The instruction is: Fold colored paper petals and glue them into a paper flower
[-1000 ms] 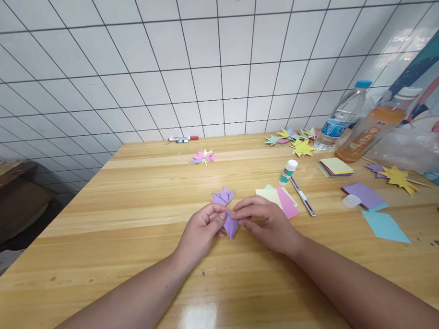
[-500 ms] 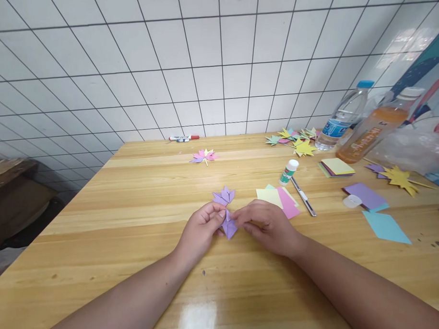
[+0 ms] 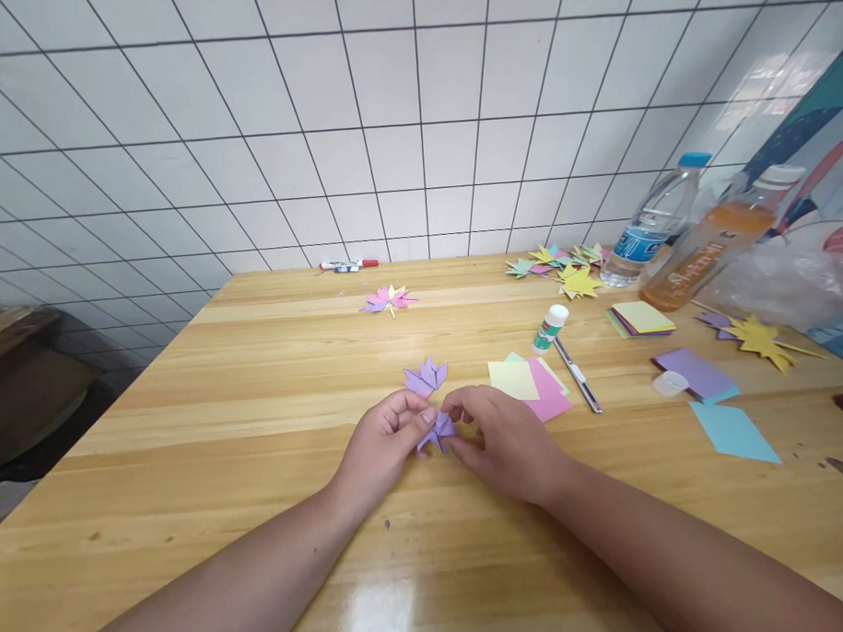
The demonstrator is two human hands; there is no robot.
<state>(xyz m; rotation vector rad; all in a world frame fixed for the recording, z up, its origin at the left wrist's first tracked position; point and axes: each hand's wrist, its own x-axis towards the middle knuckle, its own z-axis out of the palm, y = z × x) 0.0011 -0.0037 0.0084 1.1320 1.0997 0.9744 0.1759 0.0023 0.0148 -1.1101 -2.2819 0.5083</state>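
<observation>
Left hand (image 3: 388,435) pinches a purple folded-paper piece (image 3: 441,429) over the light-wood tabletop (image 3: 252,411), right hand (image 3: 506,443) curled at its edge, grip unclear; folding looks partway, purple pointed paper leaf (image 3: 426,378) beyond seems done, pastel paper sheets (image 3: 530,387) lie unfolded.

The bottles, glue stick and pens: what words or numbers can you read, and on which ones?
None can be read for sure.
Orange bottle: big letters, too blurred.
Water bottle: lettering too blurred.
Glue stick: print too small.
Markers: any print too small.
</observation>
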